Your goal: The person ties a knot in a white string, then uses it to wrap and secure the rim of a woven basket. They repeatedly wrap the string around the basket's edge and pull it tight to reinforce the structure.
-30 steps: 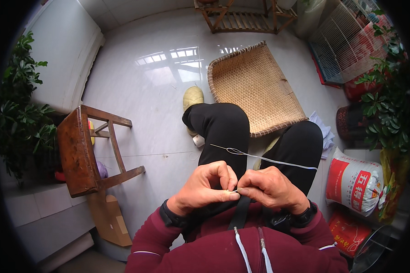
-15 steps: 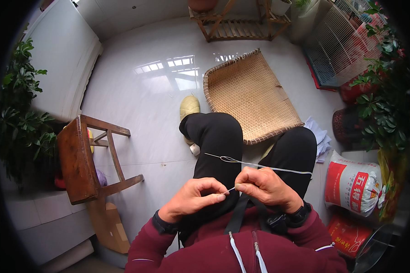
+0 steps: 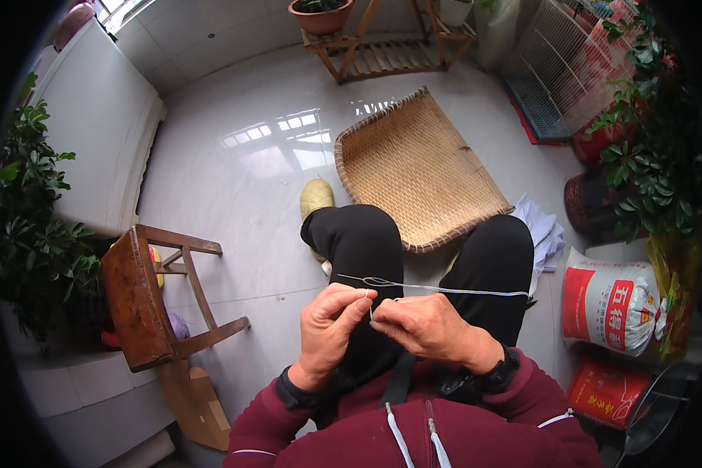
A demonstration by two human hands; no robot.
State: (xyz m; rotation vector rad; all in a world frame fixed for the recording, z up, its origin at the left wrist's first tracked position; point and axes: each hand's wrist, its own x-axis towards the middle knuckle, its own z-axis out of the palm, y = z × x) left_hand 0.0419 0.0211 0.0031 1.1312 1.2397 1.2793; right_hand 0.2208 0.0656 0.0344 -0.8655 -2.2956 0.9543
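Over my lap in the head view, my left hand (image 3: pixel 331 331) pinches a short pale thread (image 3: pixel 370 310) between thumb and index finger. Just beside it, my right hand (image 3: pixel 425 327) is closed on the lower part of that thread, its fingertips partly hidden under the knuckles. A needle (image 3: pixel 349 277) with a looped white strand (image 3: pixel 476 292) lies across my black-trousered knees, above both hands. Beyond my knees a woven bamboo tray (image 3: pixel 413 171) rests on the floor, with a crumpled white cloth (image 3: pixel 546 238) at its right.
A tipped-looking wooden stool (image 3: pixel 136 300) stands left beside leafy plants (image 3: pixel 35 210) and a white cabinet (image 3: pixel 97 125). A slatted plant stand (image 3: pixel 370 70) is at the back. At right are a wire cage (image 3: pixel 554 70), more plants, a filled sack (image 3: pixel 604 296) and a red box (image 3: pixel 604 390).
My left hand has risen and turned more upright, its fingertips now above the right's, with the thread turned near vertical. My right hand has dropped slightly and moved left. The view has shifted slightly.
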